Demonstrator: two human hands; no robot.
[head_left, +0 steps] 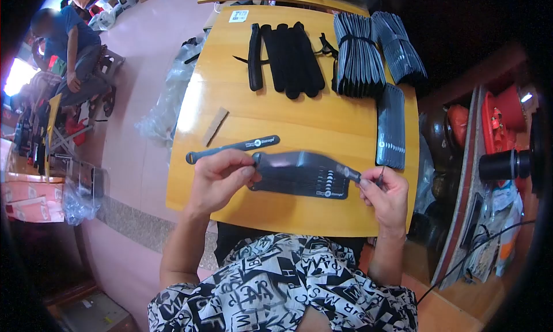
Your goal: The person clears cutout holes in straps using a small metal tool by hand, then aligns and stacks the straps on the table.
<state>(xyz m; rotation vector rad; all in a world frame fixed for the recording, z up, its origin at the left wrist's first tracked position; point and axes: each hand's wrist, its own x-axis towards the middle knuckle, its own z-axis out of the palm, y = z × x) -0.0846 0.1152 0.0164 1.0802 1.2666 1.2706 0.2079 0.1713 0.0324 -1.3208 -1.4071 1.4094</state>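
Observation:
My left hand (224, 179) is closed in a pinch on the left end of a dark storage strap (299, 158). The strap is stretched in a slight arch towards my right hand (386, 196), whose fingers pinch its other end. A small thin dark piece sticks up between the right fingertips; I cannot make out what it is. Directly below the held strap lies a fanned stack of straps (299, 182) with white printing. A single strap (233, 149) printed "Wrap-It Storage" rests beyond my left hand.
On the wooden table (230, 107) are a cardboard strip (215, 127), black straps (291, 61), two tied bundles (358, 55) (400, 49) and another strap stack (391, 127). Clear plastic (173, 101) hangs at the left edge. A person (72, 49) sits further left.

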